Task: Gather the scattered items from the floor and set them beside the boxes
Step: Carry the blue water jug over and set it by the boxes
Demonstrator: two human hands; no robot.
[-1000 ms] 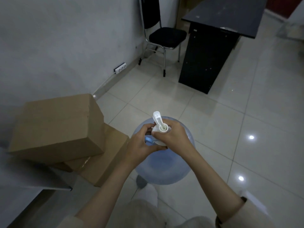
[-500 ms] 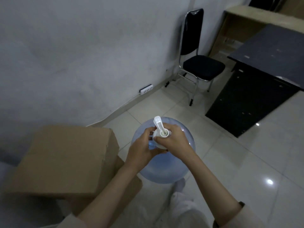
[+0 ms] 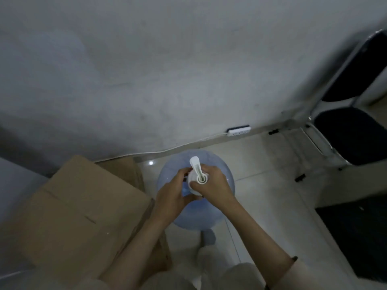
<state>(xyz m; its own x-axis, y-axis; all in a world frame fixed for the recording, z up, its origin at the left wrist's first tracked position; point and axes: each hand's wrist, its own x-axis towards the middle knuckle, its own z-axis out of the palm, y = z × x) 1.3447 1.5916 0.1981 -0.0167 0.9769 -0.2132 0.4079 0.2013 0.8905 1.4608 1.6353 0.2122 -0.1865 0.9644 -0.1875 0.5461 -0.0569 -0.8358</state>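
Note:
A large blue water jug [image 3: 217, 164] stands upright on the tiled floor, just right of the stacked cardboard boxes [image 3: 75, 212]. A white pump dispenser [image 3: 198, 174] sits on the jug's neck, its spout pointing up and away from me. My right hand [image 3: 215, 185] is wrapped around the pump's body from the right. My left hand [image 3: 173, 195] grips the jug's neck and the pump's base from the left. The neck itself is hidden by both hands.
A grey wall [image 3: 167, 70] runs close behind the jug, with a white power strip [image 3: 238, 130] and its cable along the base. A black chair [image 3: 354, 132] stands at the right, a dark desk [image 3: 356, 233] at the lower right. My foot [image 3: 207, 237] is next to the jug.
The view has swung left and toward the wall, so the chair and desk slid to the right edge. Both hands have kept their hold on the pump atop the jug.

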